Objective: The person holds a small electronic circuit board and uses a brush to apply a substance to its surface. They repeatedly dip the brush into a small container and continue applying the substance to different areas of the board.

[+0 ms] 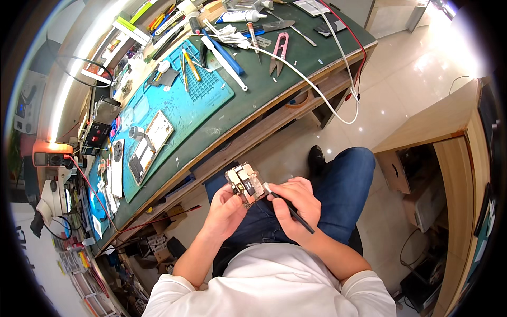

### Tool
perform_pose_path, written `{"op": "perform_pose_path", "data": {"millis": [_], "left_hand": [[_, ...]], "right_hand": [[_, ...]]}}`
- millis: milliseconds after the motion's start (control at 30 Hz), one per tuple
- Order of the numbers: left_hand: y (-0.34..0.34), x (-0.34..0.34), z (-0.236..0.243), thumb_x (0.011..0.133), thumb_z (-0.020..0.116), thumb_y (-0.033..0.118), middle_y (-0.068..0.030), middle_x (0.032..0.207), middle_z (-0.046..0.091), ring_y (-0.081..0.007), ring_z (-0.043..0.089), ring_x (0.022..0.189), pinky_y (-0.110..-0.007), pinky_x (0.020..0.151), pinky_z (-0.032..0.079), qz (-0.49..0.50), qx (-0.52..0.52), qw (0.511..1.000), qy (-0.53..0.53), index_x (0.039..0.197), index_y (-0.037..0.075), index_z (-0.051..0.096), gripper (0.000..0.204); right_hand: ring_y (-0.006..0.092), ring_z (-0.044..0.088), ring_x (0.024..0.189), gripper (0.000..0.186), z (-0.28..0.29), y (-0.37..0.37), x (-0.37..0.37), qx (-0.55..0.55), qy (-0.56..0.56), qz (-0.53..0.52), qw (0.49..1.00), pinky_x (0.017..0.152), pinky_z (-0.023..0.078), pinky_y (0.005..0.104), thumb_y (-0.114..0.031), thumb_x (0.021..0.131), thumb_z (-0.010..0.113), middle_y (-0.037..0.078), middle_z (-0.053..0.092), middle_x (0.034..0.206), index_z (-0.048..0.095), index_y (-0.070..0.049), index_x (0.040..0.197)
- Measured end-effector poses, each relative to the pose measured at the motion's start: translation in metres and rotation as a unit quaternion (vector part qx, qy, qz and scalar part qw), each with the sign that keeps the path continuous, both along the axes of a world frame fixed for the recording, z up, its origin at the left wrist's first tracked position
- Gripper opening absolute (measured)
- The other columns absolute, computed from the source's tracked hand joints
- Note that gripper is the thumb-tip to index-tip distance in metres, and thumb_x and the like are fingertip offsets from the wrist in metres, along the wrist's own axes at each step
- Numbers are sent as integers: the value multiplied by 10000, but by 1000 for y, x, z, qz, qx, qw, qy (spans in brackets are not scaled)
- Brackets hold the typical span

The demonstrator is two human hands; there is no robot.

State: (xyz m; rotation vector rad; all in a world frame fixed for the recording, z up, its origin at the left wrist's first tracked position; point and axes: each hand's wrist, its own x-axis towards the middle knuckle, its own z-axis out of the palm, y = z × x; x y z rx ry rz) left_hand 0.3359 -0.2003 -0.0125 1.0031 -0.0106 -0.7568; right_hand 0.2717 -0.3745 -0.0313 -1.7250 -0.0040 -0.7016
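Note:
Over my lap, my left hand (pixel 224 211) grips a phone circuit board (pixel 246 185) by its lower left edge, thumb on top. The board carries metal shields, pale and dark patches and small gold-coloured parts. My right hand (pixel 297 206) is closed round a slim black-handled tool (pixel 298 215) held like a pen. Its pale tip meets or sits just beside the board's right edge; the exact contact is too small to make out. On the bench, an opened phone frame (pixel 153 145) lies on the blue repair mat (pixel 182 119).
The green-topped bench (pixel 232 121) runs diagonally ahead and to my left. It bears pink-handled scissors (pixel 280 53), a white tube (pixel 240 16), tweezers, screwdrivers and a white cable (pixel 306 79) hanging over its edge. An orange multimeter (pixel 53 155) stands far left. A wooden cabinet (pixel 422 127) is on my right.

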Motion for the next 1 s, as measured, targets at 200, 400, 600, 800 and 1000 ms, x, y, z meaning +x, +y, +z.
{"op": "perform_pose_path", "data": {"millis": [200,400,600,800,1000], "left_hand": [[3,-1,-1,785,809,447,-137,1322,570,-264,567,1225,-407,1059,445,-3,1,1000,-7,1419,-17,412,880],[-4,-6,2,792,806,437,-139,1324,568,-252,566,1228,-400,1049,454,-17,7,1000,-7,1421,-24,406,876],[-11,-11,8,795,807,416,-141,1327,565,-247,561,1237,-409,1051,466,-16,-8,1000,-7,1419,-23,407,862],[-8,-10,5,792,808,426,-147,1316,572,-252,567,1230,-414,1057,466,-3,-2,1000,-9,1411,-29,413,864],[-7,-11,2,784,811,444,-145,1310,576,-258,581,1210,-403,1050,468,3,14,1000,-24,1413,-34,410,886]], "right_hand": [[182,672,757,190,-6,3,-16,5,-14,19,1000,890,445,383,-27,802,668,35,709,799,709,-25,988],[190,672,763,207,-5,0,-15,1,-28,26,999,883,451,383,-29,809,672,40,713,822,706,-16,1013],[205,665,786,191,-1,-4,-15,26,1,13,1000,906,444,390,-33,867,615,82,714,825,696,24,1031],[205,666,754,201,-6,-7,-25,29,-23,7,999,861,466,387,-17,801,675,52,708,786,713,-15,998],[198,666,754,188,-6,-6,-20,-1,-7,5,1000,894,456,399,-7,818,632,71,716,796,699,8,993]]}}
